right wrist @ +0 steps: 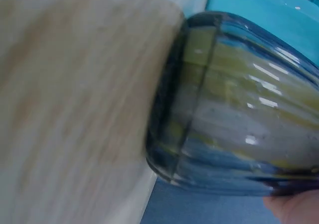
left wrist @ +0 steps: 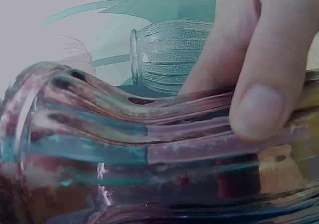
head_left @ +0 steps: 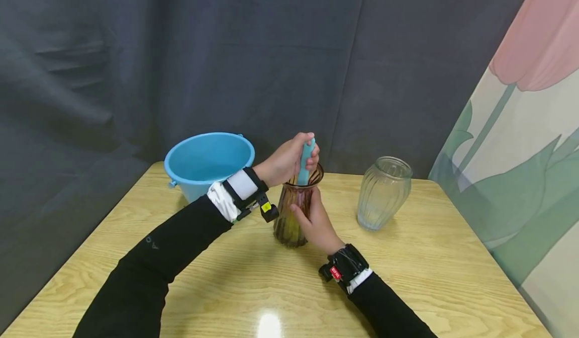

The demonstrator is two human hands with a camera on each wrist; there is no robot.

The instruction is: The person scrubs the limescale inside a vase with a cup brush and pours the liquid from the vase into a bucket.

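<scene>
Landmark: brown ribbed vase (head_left: 294, 212), standing mid-table.

- Left and behind it: blue bucket (head_left: 209, 163) is standing close, narrowing the passage there; the left forearm is lying across that gap.
- Right of it: clear glass vase (head_left: 383, 192) is standing apart, leaving a lane of bare table (head_left: 334, 197) between.
- Above its mouth: a turquoise handle (head_left: 305, 161) and the left hand (head_left: 287, 159) are blocking entry.
- Its near side: the right hand (head_left: 316, 222) is occupying it.
- Nearer than it: table surface is lying open to both sides of the arms.
- Far right of it: a painted panel (head_left: 520, 177) is closing off that edge.
</scene>
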